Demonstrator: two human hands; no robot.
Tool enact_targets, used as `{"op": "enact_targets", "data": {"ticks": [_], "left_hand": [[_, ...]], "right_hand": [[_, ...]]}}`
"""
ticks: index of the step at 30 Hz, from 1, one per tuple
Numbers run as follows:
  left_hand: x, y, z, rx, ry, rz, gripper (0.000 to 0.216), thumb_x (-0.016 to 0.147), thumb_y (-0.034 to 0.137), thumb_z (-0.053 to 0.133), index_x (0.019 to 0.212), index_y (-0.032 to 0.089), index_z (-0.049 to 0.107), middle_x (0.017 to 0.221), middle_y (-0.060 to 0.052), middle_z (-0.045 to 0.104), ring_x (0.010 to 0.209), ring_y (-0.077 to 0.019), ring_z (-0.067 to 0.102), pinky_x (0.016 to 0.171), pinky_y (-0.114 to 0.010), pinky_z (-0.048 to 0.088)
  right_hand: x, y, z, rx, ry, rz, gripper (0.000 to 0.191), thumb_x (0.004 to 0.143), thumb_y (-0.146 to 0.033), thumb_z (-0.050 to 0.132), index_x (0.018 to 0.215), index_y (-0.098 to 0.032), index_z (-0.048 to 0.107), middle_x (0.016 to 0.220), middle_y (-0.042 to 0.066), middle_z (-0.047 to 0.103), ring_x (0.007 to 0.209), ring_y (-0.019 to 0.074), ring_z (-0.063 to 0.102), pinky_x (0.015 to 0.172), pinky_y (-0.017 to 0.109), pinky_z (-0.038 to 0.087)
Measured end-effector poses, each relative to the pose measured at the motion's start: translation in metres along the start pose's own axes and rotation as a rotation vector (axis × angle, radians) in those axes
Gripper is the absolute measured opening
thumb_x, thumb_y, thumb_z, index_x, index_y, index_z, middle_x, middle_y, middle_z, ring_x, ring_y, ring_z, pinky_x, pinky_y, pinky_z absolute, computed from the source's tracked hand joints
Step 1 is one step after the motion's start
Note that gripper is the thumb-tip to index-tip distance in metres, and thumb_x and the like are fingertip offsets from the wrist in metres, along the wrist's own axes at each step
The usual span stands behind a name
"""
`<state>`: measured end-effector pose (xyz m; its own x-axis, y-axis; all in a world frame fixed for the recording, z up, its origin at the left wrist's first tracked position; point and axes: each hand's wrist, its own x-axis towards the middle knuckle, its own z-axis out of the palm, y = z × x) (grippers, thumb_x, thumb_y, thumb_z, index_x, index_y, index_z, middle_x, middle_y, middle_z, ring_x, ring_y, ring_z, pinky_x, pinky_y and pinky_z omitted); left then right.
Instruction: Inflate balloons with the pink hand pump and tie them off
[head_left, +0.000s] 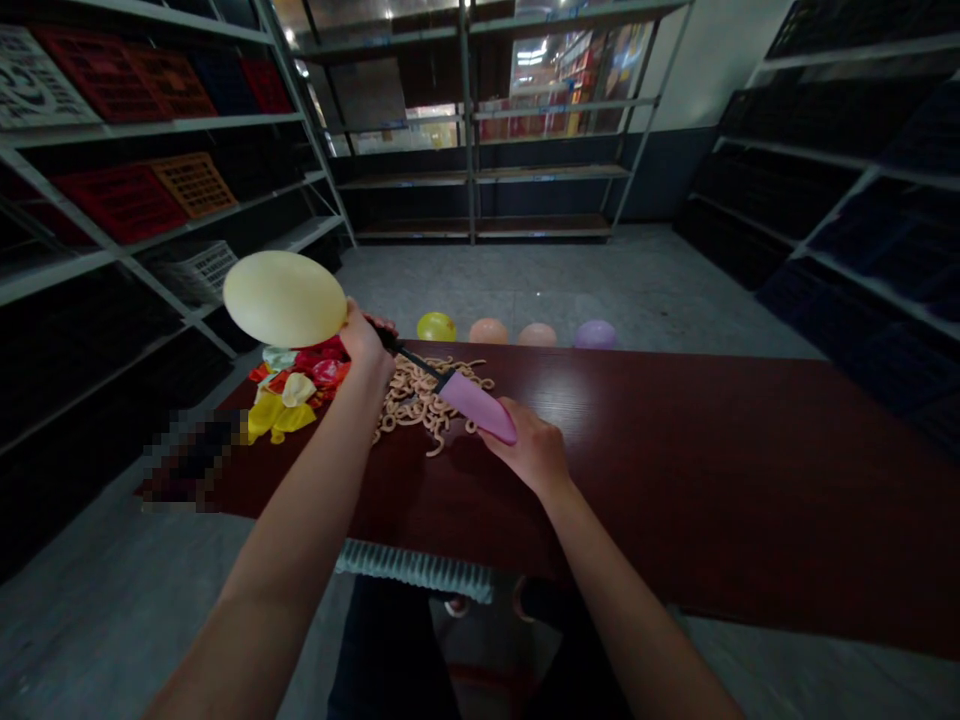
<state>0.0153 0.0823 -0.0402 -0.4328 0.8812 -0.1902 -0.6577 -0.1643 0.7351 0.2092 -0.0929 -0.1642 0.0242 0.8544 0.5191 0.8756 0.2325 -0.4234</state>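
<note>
My left hand [365, 345] is closed around the neck of a pale yellow inflated balloon [283, 298], held on the black nozzle of a pump. My right hand [531, 448] grips the pink balloon pump [478, 402] at its rear end, above the dark red table [675, 460]. Below the pump lies a heap of tan rubber bands or clips [418, 400]. A pile of flat uninflated balloons [296, 390] in red, yellow and white lies beside my left hand.
Several inflated balloons sit at the table's far edge: yellow-green [436, 326], two peach [488, 331], purple [596, 334]. Metal shelves with red and orange crates [124, 200] stand left, dark shelves [862, 200] right. A pixelated patch [191, 462] covers the table's left end.
</note>
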Motion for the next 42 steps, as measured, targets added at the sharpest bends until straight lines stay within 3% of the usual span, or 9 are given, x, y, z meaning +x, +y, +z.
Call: {"op": "enact_targets", "data": {"ticks": [6, 10, 21, 30, 35, 42], "left_hand": [[-0.052, -0.039, 0.000, 0.050, -0.211, -0.087, 0.052, 0.094, 0.055, 0.061, 0.064, 0.020, 0.036, 0.044, 0.005, 0.036, 0.037, -0.0091, 0.043, 0.040, -0.020, 0.035], [-0.073, -0.044, -0.004, 0.028, -0.278, -0.113, 0.053, 0.091, 0.059, 0.063, 0.065, 0.020, 0.038, 0.046, 0.006, 0.035, 0.036, -0.0073, 0.037, 0.037, -0.020, 0.030], [-0.053, -0.006, -0.050, -0.059, -0.057, -0.127, 0.044, 0.103, 0.041, 0.049, 0.067, 0.020, 0.034, 0.048, 0.007, 0.036, 0.033, -0.0058, 0.032, 0.035, -0.019, 0.024], [-0.009, 0.064, -0.078, -0.069, -0.022, -0.034, 0.044, 0.103, 0.040, 0.047, 0.066, 0.021, 0.033, 0.048, 0.007, 0.034, 0.034, -0.0060, 0.032, 0.036, -0.019, 0.025], [0.002, 0.085, -0.069, -0.087, 0.024, 0.017, 0.042, 0.100, 0.046, 0.051, 0.070, 0.021, 0.036, 0.049, 0.008, 0.036, 0.034, -0.0053, 0.030, 0.036, -0.017, 0.024], [-0.006, 0.060, -0.024, -0.063, -0.006, 0.137, 0.054, 0.089, 0.062, 0.063, 0.068, 0.021, 0.034, 0.050, 0.008, 0.034, 0.035, -0.0063, 0.031, 0.037, -0.019, 0.023]], "right_hand": [[0.000, 0.004, 0.003, -0.011, 0.017, 0.032, 0.047, 0.088, -0.048, 0.065, 0.128, -0.023, 0.062, 0.116, 0.007, 0.076, 0.093, 0.0234, 0.075, 0.075, 0.031, 0.055], [-0.001, 0.004, 0.000, -0.042, 0.009, 0.041, 0.046, 0.088, -0.047, 0.065, 0.127, -0.023, 0.063, 0.113, 0.006, 0.077, 0.090, 0.0237, 0.075, 0.074, 0.032, 0.055], [-0.006, -0.013, -0.004, -0.186, -0.100, -0.141, 0.053, 0.091, -0.050, 0.066, 0.136, -0.022, 0.059, 0.114, 0.009, 0.077, 0.092, 0.0231, 0.074, 0.073, 0.029, 0.054], [-0.007, -0.010, -0.001, -0.183, -0.093, -0.262, 0.053, 0.090, -0.046, 0.068, 0.135, -0.019, 0.059, 0.115, 0.011, 0.076, 0.092, 0.0242, 0.075, 0.077, 0.032, 0.056], [-0.007, -0.009, 0.003, -0.146, -0.030, -0.314, 0.051, 0.092, -0.048, 0.066, 0.133, -0.019, 0.060, 0.116, 0.011, 0.076, 0.089, 0.0238, 0.075, 0.074, 0.031, 0.056], [-0.006, -0.002, 0.001, -0.118, 0.098, -0.217, 0.045, 0.092, -0.047, 0.063, 0.125, -0.017, 0.064, 0.107, 0.009, 0.079, 0.082, 0.0225, 0.076, 0.069, 0.030, 0.055]]}}
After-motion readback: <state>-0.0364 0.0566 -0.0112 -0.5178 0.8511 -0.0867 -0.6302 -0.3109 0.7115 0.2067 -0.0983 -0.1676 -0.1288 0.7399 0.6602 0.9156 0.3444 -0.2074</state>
